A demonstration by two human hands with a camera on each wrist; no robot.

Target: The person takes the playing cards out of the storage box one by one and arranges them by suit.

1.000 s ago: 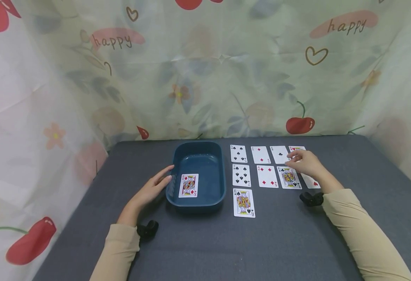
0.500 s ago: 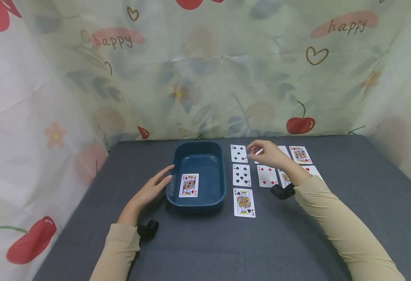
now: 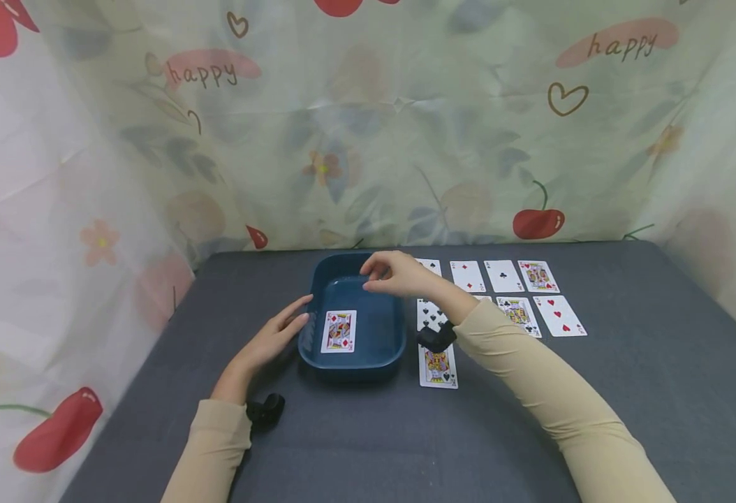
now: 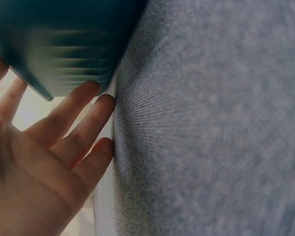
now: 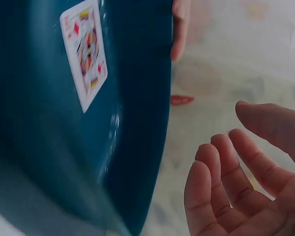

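Observation:
My left hand (image 3: 267,344) rests its extended fingers against the left side of a dark blue tub (image 3: 377,328). In the left wrist view, those fingers (image 4: 71,110) reach the tub's ribbed end (image 4: 69,64). A king of diamonds (image 3: 339,332) lies face up on the tub's floor. Over the tub's back right corner hovers my right hand (image 3: 406,274), its fingers loosely bent. Nothing shows between the thumb and fingers of this hand (image 5: 250,182) in the right wrist view, where the king of diamonds (image 5: 86,54) also appears.
Right of the tub, face-up playing cards lie in rows, including a king of hearts (image 3: 538,277), a king of clubs (image 3: 521,321) and a king of spades (image 3: 437,370). My right forearm covers some. A patterned curtain (image 3: 399,140) hangs behind the grey table (image 3: 355,447).
My right hand has swept left from above the right-hand cards, across the rows, to over the tub. The left hand and the cards have stayed in place.

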